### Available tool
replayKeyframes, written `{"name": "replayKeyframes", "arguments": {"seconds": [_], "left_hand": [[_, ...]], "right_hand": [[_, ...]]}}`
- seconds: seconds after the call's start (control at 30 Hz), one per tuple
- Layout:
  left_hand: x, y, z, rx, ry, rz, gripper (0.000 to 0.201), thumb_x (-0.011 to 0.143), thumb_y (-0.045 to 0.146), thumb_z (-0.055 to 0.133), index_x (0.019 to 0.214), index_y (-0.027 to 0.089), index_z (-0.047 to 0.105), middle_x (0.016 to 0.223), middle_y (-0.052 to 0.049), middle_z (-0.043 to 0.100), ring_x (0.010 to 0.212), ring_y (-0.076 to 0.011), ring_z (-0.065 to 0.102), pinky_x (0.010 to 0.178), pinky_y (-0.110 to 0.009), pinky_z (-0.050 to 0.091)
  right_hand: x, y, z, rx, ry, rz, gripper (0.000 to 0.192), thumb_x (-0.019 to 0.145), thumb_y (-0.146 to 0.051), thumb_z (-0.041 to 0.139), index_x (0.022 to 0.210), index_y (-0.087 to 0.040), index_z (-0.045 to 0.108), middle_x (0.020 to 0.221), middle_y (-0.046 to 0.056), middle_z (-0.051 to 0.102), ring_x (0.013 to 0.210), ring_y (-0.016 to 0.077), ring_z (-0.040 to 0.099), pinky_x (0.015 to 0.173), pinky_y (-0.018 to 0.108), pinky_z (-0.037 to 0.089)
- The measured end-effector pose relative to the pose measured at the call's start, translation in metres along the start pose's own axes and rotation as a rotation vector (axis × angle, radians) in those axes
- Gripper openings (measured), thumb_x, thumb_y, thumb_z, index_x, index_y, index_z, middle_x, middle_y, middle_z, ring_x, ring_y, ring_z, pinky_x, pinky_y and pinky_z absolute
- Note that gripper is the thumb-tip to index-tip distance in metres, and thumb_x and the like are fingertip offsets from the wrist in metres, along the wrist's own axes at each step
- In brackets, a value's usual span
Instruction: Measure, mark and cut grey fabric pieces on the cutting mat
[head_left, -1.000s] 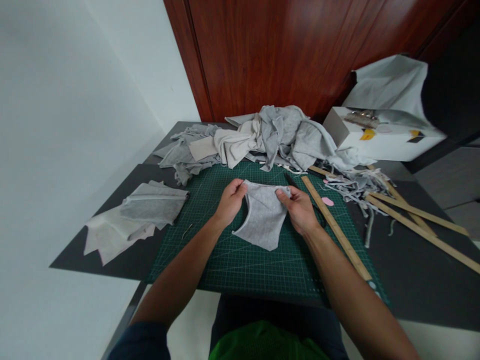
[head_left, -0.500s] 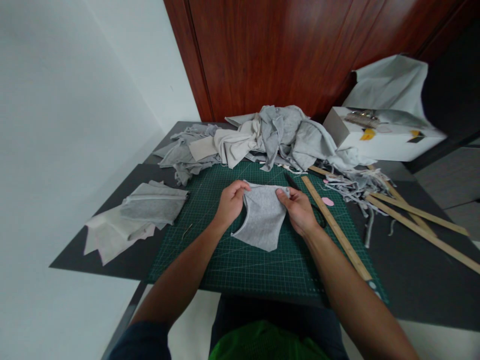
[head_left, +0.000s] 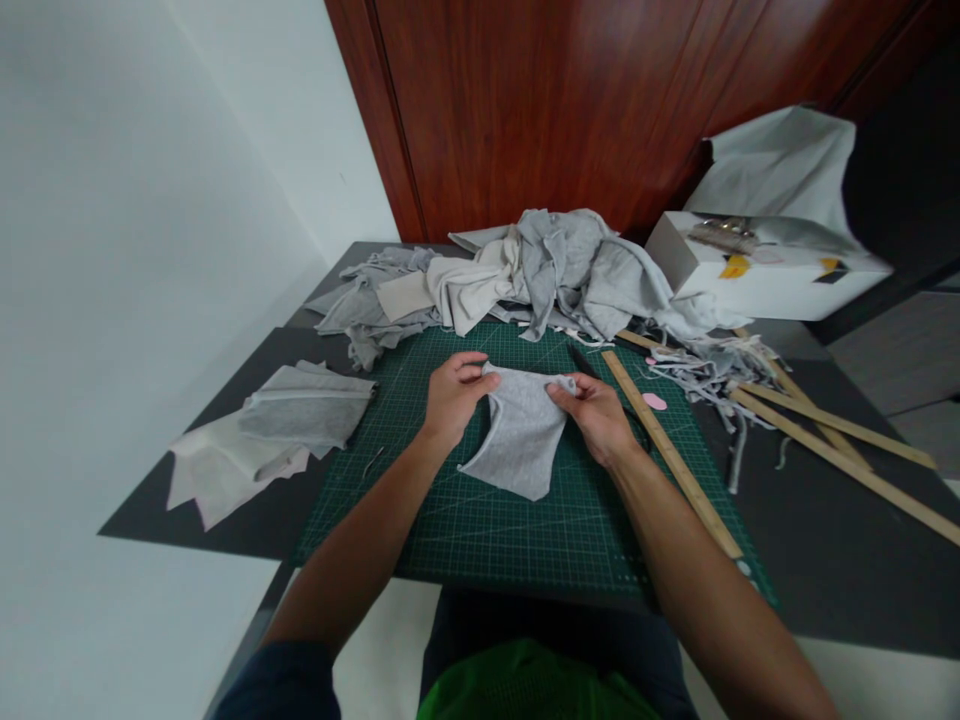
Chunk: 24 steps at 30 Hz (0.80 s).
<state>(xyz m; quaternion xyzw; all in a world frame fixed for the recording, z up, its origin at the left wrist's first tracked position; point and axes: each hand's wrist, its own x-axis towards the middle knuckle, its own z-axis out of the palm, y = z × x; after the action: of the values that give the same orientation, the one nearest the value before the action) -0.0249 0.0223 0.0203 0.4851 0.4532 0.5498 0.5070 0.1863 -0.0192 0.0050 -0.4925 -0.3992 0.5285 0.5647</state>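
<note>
Between my two hands is a small piece of grey fabric (head_left: 520, 435) with curved sides, its lower part hanging down over the green cutting mat (head_left: 525, 555). My left hand (head_left: 455, 398) pinches its upper left corner between thumb and fingers. At the upper right corner, my right hand (head_left: 592, 412) grips the cloth with the thumb on top. Partly hidden behind the right hand lies a dark-handled tool, perhaps scissors (head_left: 583, 361). A wooden ruler (head_left: 671, 450) lies slantwise on the mat to the right of that hand.
Folded grey and white cloth (head_left: 300, 410) lies at the left. Crumpled fabric (head_left: 570, 265) is heaped along the back. Fabric strips (head_left: 720, 365) and wooden sticks (head_left: 832, 425) lie at the right, before a white box (head_left: 780, 275). A pink scrap (head_left: 654, 401) rests beside the ruler.
The left hand's grip on the upper left corner has shifted, its fingers now more spread. The right thumb and the fabric have moved slightly left.
</note>
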Motion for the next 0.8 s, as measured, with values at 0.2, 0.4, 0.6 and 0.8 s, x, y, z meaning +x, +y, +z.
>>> {"name": "replayKeyframes", "arguments": {"seconds": [0.2, 0.4, 0.6, 0.8], "left_hand": [[0.0015, -0.0030, -0.0027, 0.138, 0.048, 0.067, 0.027, 0.069, 0.037, 0.091, 0.083, 0.018, 0.079, 0.080, -0.004, 0.078, 0.074, -0.0202, 0.071, 0.075, -0.033, 0.055], [0.0013, 0.0019, -0.0063, 0.336, 0.014, 0.179, 0.025, 0.080, 0.039, 0.084, 0.068, 0.020, 0.074, 0.066, 0.000, 0.070, 0.066, -0.0165, 0.063, 0.065, -0.028, 0.046], [0.0030, 0.0009, -0.0052, 0.238, -0.050, 0.131, 0.019, 0.077, 0.036, 0.084, 0.076, 0.019, 0.076, 0.073, -0.001, 0.074, 0.069, -0.0167, 0.065, 0.068, -0.028, 0.050], [0.0045, 0.0020, -0.0058, 0.183, -0.040, 0.100, 0.019, 0.075, 0.035, 0.085, 0.080, 0.018, 0.078, 0.076, -0.002, 0.075, 0.071, -0.0170, 0.066, 0.070, -0.029, 0.051]], "right_hand": [[0.0025, 0.0042, -0.0033, -0.031, -0.023, -0.018, 0.041, 0.066, -0.060, 0.094, 0.077, -0.024, 0.079, 0.077, 0.001, 0.076, 0.069, 0.0183, 0.060, 0.065, 0.032, 0.046], [0.0032, 0.0048, -0.0036, -0.063, 0.001, -0.006, 0.046, 0.063, -0.064, 0.095, 0.071, -0.022, 0.077, 0.071, 0.001, 0.073, 0.063, 0.0164, 0.057, 0.062, 0.032, 0.043], [0.0043, 0.0045, -0.0061, -0.056, 0.044, 0.013, 0.046, 0.060, -0.061, 0.097, 0.073, -0.021, 0.079, 0.074, 0.002, 0.075, 0.067, 0.0177, 0.060, 0.065, 0.033, 0.046], [0.0053, 0.0017, -0.0106, -0.029, 0.002, -0.008, 0.043, 0.064, -0.061, 0.094, 0.077, -0.023, 0.080, 0.079, 0.001, 0.077, 0.071, 0.0181, 0.061, 0.069, 0.033, 0.047]]}}
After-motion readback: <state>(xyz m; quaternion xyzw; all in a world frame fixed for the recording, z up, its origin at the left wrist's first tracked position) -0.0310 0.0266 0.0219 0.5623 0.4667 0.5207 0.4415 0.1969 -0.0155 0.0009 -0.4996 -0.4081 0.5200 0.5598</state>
